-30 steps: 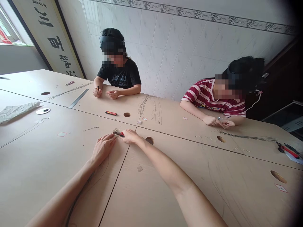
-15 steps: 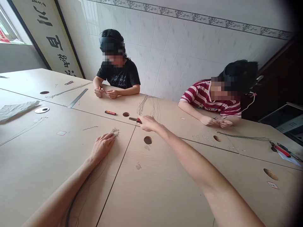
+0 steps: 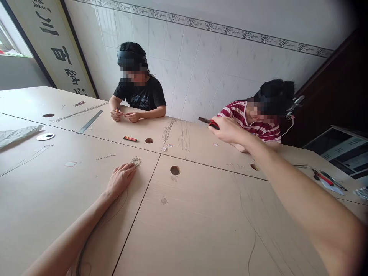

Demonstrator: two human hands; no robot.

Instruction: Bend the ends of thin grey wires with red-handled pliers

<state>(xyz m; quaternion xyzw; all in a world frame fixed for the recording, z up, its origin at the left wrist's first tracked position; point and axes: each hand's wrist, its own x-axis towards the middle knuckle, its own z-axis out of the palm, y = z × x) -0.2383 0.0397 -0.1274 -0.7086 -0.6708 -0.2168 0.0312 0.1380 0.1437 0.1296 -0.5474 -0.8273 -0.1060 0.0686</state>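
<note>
My left hand (image 3: 122,179) lies palm down on the table, fingers together over a bundle of thin cords. Small shiny metal ends (image 3: 136,161) of the bundle stick out past the fingertips, and its dark strands (image 3: 93,230) run back along my forearm. Raised over the table at the right, my right hand (image 3: 228,129) is closed round a pair of pliers (image 3: 212,123) with red and black handles, the grey jaws pointing left. Blurred loose cords (image 3: 255,232) show below my right arm; whether that hand holds them too, I cannot tell.
Across the table sit a person in black (image 3: 139,92) and one in a striped shirt (image 3: 240,113). More cords (image 3: 168,130), a red-black box (image 3: 130,139), a steel ruler (image 3: 90,122) and cable holes (image 3: 175,170) lie between us. Other pliers (image 3: 323,178) rest at the right.
My right hand has lifted with the pliers and swung right, uncovering small labels and the cord ends at the table's middle. Blurred cords now show under that arm. My left hand stays on the bundle.
</note>
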